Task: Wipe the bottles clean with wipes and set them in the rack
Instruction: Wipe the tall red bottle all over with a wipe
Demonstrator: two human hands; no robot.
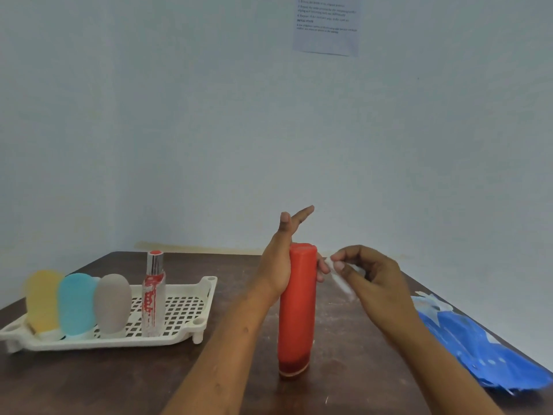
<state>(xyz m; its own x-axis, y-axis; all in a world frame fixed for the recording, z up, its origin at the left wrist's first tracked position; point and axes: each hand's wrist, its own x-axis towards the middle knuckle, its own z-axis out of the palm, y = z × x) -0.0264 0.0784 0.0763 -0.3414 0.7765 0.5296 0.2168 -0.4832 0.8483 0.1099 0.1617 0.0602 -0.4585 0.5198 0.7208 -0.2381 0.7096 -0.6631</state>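
Note:
A tall red bottle point(297, 307) stands upright on the dark wooden table, near its middle. My left hand point(279, 265) rests its palm against the bottle's upper left side, thumb and forefinger stretched up, other fingers curling round the back. My right hand point(371, 274) is just right of the bottle's top, pinching a small white wipe point(339, 278) between thumb and fingers. The white slotted rack point(185, 313) lies at the left and holds a yellow bottle point(43, 299), a turquoise bottle point(77, 304), a grey bottle point(112, 304) and a clear bottle with a silver cap and red marks point(154, 298).
A blue wipes pack point(481, 348) lies along the table's right edge. A pale wall rises behind the table, with a printed sheet point(327, 23) stuck high on it. Bare tabletop point(245, 295) shows between the rack and the red bottle.

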